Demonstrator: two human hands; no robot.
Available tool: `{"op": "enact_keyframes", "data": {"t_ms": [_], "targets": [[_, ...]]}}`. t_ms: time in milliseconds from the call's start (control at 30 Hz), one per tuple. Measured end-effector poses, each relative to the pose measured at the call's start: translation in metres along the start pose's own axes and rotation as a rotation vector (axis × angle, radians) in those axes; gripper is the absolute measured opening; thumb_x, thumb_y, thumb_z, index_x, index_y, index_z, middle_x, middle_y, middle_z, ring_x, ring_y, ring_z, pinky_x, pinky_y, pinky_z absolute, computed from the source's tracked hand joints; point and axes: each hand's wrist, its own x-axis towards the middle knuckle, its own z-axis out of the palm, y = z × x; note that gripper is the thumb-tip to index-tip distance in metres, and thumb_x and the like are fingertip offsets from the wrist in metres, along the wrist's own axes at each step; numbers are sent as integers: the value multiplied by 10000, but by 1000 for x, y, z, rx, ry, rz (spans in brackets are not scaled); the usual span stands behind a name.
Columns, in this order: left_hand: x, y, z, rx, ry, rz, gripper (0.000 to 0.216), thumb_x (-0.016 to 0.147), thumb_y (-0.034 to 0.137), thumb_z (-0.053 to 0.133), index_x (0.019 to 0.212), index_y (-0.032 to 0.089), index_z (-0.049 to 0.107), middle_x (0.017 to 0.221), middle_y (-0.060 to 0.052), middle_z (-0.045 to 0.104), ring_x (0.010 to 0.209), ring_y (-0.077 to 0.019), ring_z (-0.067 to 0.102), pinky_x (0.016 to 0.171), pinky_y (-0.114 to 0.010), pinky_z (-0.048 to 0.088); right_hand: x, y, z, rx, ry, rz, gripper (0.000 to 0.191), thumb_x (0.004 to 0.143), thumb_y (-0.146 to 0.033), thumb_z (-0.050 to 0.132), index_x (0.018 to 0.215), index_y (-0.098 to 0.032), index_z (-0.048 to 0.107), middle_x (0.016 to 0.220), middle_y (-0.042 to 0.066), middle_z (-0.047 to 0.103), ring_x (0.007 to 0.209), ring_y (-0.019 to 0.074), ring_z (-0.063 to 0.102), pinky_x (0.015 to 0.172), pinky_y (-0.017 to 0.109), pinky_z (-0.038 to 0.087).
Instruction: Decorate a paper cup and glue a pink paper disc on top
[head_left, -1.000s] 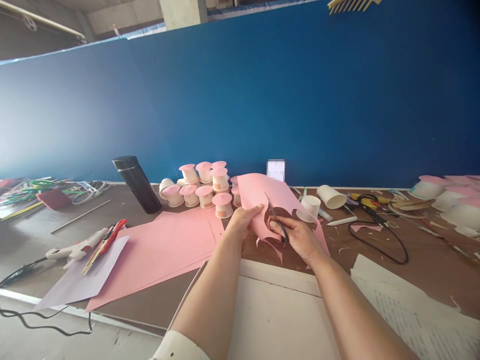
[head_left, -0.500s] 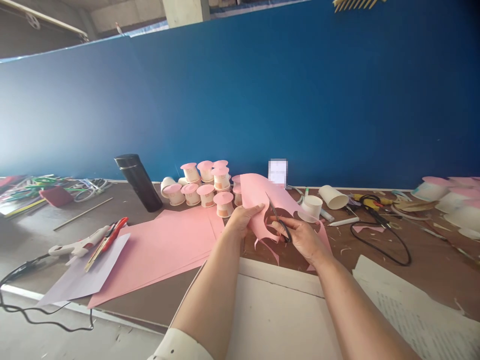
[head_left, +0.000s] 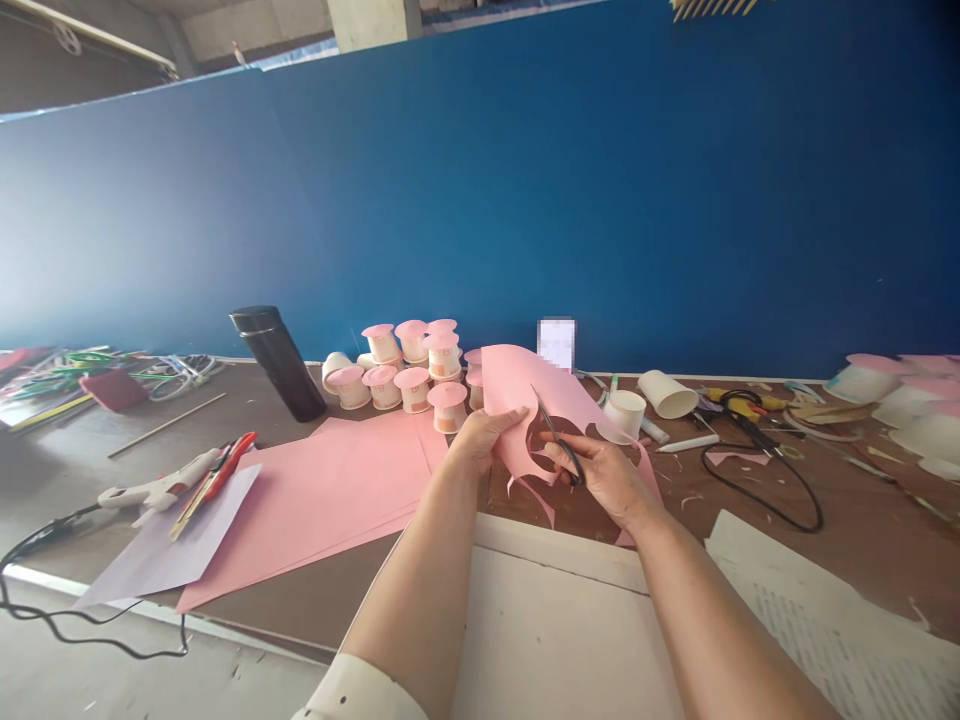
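Note:
My left hand pinches a sheet of pink paper along its lower left, thumb on top. Curved cut-outs run along the sheet's lower edge, and narrow strips dangle from it. Black-handled scissors are held in my right hand, their blades lying against the paper just right of my left thumb. Behind the left hand stand several paper cups topped with pink paper discs, some stacked in a second layer. An uncovered white cup stands behind the right hand.
Large pink sheets lie at left, beside a glue gun, a red cutter and a black flask. At right are a tipped cup, a looped black cable, printed paper and more cups.
Hands, scissors and pink sheet stay almost where they were. The whole view has shifted very slightly.

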Motion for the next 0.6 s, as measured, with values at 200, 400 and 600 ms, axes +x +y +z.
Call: {"op": "enact_keyframes", "data": {"t_ms": [200, 400, 600], "targets": [[-2, 2, 2, -38, 16, -20, 321, 686, 235, 895, 928, 64, 772, 988, -191, 784, 808, -256, 748, 799, -364, 616, 0, -3, 2, 39, 16, -5, 595, 771, -670, 722, 1146, -215, 797, 688, -4, 665, 670, 153, 555, 704, 300, 439], [-9, 3, 13, -187, 78, -74, 281, 783, 243, 826, 968, 57, 724, 936, -179, 775, 782, -263, 753, 785, -392, 629, 0, -4, 9, 12, 44, 2, 625, 801, -656, 694, 1244, -219, 752, 696, 1, 696, 711, 165, 567, 731, 302, 434], [-13, -4, 19, -316, -73, -176, 332, 848, 343, 775, 1042, 86, 697, 955, -168, 772, 805, -276, 761, 765, -398, 639, 4, 0, 13, -16, 118, -22, 606, 775, -650, 713, 1206, -228, 776, 749, 4, 726, 760, 190, 627, 756, 307, 461]]}}
